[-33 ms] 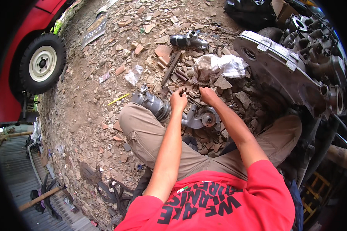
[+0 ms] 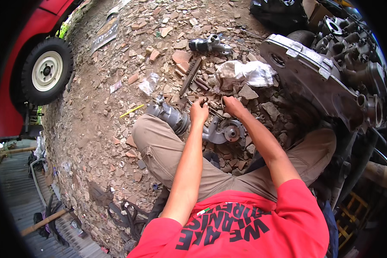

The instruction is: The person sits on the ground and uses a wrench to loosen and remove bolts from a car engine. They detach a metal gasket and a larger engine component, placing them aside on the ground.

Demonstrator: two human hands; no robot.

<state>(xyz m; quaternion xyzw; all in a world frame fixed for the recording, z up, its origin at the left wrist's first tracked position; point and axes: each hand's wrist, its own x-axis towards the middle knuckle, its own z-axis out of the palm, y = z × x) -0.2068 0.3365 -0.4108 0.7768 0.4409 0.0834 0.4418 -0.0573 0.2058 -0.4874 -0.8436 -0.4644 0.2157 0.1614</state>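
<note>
My left hand (image 2: pixel 198 111) is closed on a small dark metal piece (image 2: pixel 204 101), possibly a wrench end. Just right of it, my right hand (image 2: pixel 232 106) has bent, closed fingers around something thin and pale, too small to name. Below both hands lie a grey cast metal housing with a round flange (image 2: pixel 232 134) and thin metal rods between the hands. A ribbed cylindrical housing (image 2: pixel 167 116) rests by my left knee. Beyond the hands are a long dark toothed bar (image 2: pixel 190 76) and a crumpled white cloth (image 2: pixel 249 74).
A small metal housing (image 2: pixel 206 45) lies on the rubble ground (image 2: pixel 99 129). A large engine block (image 2: pixel 309 86) stands close at right, with a black bag (image 2: pixel 275 13) beyond. At left are a red vehicle's wheel (image 2: pixel 47 71), a yellow stick (image 2: pixel 132 110) and corrugated sheets (image 2: pixel 26 185).
My right hand's fingers have shifted very slightly, and a thin pale thing now shows at their tips. Everything else looks the same.
</note>
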